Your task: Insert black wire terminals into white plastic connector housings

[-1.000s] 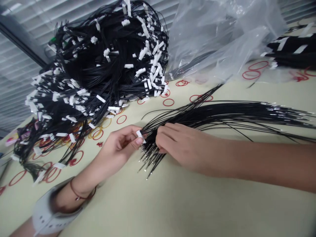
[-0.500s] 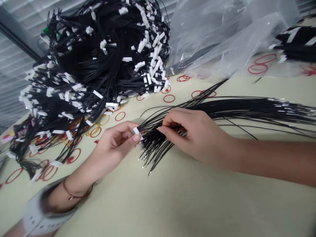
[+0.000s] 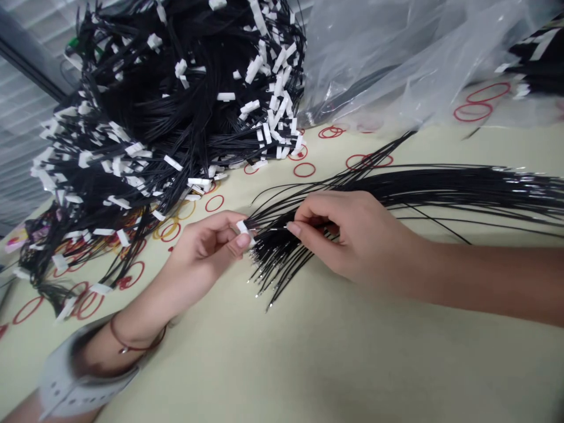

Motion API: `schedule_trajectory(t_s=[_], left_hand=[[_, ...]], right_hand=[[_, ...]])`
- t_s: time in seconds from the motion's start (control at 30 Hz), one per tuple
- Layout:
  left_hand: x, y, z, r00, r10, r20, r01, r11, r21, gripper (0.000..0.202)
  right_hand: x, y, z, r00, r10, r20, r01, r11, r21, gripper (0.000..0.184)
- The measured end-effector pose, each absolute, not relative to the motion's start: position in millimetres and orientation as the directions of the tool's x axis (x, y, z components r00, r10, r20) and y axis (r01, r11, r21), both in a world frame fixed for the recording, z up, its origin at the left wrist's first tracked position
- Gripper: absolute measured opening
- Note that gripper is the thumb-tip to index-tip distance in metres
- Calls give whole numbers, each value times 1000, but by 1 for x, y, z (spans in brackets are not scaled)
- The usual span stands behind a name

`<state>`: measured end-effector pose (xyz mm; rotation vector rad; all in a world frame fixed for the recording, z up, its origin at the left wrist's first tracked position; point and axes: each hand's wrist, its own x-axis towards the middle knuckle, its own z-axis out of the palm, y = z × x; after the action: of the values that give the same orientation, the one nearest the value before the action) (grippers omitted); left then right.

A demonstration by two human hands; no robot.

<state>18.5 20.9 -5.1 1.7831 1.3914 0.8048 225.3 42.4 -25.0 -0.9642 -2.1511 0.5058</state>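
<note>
Pale cream tabletop [image 3: 352, 358] carries a heap of black wires with white connectors [image 3: 176, 100] toward its far left, beside a clear plastic bag [image 3: 396, 59], with red rubber bands [image 3: 304, 170] scattered about; a loose bundle of black wires [image 3: 440, 188] fans toward the right edge, its strands spread within reach. The hands stay close but apart; the left hand [image 3: 205, 252] pinches a white connector [image 3: 242, 228] at the bundle's near end, while the right hand [image 3: 352, 235] pinches a few strands.

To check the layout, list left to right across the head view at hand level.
Heap of black wires with white plastic connectors, left hand, small white plastic connector, silver-tipped black wire ends, right hand, long black wire lengths
</note>
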Motion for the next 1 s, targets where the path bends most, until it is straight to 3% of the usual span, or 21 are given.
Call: schedule_trajectory(t_s=[0.43,0.7,1.0], left_hand=[[19,17,-7,238,971,1,522,-129,843,11],[31,9,-2,298,955,-11,543,-159,825,11],[32,7,-3,281,960,4,513,-154,844,13]], right_hand=[[225,43,-26,-506,729,460,459,679,-573,16],[222,39,-27,-619,632,467,471,774,-423,20],[223,39,-28,-630,614,475,463,789,-405,21]])
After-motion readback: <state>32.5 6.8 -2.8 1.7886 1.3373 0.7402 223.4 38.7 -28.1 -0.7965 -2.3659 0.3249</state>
